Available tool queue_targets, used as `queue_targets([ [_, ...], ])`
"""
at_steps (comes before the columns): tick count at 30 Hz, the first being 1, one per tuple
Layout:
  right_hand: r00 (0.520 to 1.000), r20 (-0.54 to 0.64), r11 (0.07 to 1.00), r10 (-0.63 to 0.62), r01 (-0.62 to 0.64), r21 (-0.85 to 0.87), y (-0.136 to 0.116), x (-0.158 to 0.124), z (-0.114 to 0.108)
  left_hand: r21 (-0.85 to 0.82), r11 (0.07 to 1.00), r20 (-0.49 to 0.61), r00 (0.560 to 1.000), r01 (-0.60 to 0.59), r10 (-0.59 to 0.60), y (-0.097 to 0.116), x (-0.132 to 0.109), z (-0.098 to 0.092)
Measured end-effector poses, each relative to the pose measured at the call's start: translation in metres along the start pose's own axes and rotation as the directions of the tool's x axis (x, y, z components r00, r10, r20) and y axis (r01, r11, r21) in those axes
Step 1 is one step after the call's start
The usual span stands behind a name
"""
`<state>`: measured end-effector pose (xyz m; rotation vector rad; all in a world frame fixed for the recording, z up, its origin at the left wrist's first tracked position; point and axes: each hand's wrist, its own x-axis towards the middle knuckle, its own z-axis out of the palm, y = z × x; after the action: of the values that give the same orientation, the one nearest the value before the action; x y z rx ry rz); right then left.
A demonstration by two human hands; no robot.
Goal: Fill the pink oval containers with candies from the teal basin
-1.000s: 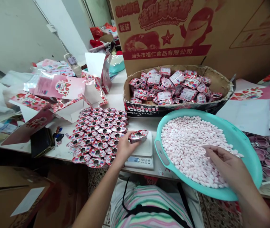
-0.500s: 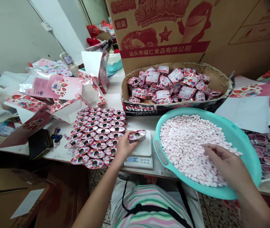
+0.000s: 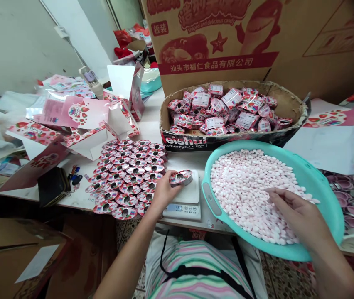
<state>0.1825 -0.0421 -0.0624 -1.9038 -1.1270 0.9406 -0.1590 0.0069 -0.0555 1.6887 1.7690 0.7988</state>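
Observation:
My left hand [image 3: 165, 193] grips the end of a small oval candy box [image 3: 180, 177], printed red and pink, with a round hole in its top. The box is on or just over the white plate of a digital scale [image 3: 192, 192], whose display is lit. My right hand [image 3: 298, 214] is over the turquoise basin [image 3: 323, 182], fingertips pinched together at the white-pink candies [image 3: 248, 187]; whatever they hold is hidden. Left of the scale, similar oval boxes [image 3: 130, 178] stand packed in rows, holes upward.
Behind the basin, a cut-down carton [image 3: 185, 143] holds a heap of printed candy boxes, against a large cardboard box [image 3: 289, 54]. Pink lids [image 3: 348, 199] fill a white tray at right. Folded strawberry-print cartons [image 3: 85, 143] and a black wallet [image 3: 52, 187] lie at left.
The scale's display has gone from about zero to a higher number. Both hands have stayed nearly in place; the whole view has shifted slightly.

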Motion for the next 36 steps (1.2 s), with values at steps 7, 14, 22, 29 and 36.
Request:
queue_targets([
  [7, 1.000, -0.004, 1.000, 0.011, -0.011, 0.019, -0.003, -0.001, 0.001, -0.007, 0.996, -0.055, 0.995, -0.083, 0.083, 0.002, -0.003, -0.011],
  [14, 1.000, 0.007, 1.000, 0.015, -0.015, -0.001, 0.002, 0.001, 0.001, 0.034, 0.993, -0.111, 0.987, -0.110, 0.113, 0.005, -0.007, -0.033],
  [22, 1.000, -0.003, 1.000, 0.010, -0.010, -0.022, 0.003, 0.000, 0.000, 0.062, 0.991, -0.118, 0.985, -0.122, 0.129, 0.005, -0.009, -0.037],
  [29, 1.000, -0.001, 1.000, 0.024, -0.024, -0.005, 0.004, 0.001, -0.001, 0.070, 0.992, -0.121, 0.987, -0.102, 0.110, 0.006, -0.010, -0.038],
  [36, 1.000, 0.005, 1.000, 0.012, -0.012, -0.012, 0.004, 0.001, 0.000, 0.218, 0.958, -0.058, 0.977, -0.187, 0.204, 0.003, -0.009, -0.025],
])
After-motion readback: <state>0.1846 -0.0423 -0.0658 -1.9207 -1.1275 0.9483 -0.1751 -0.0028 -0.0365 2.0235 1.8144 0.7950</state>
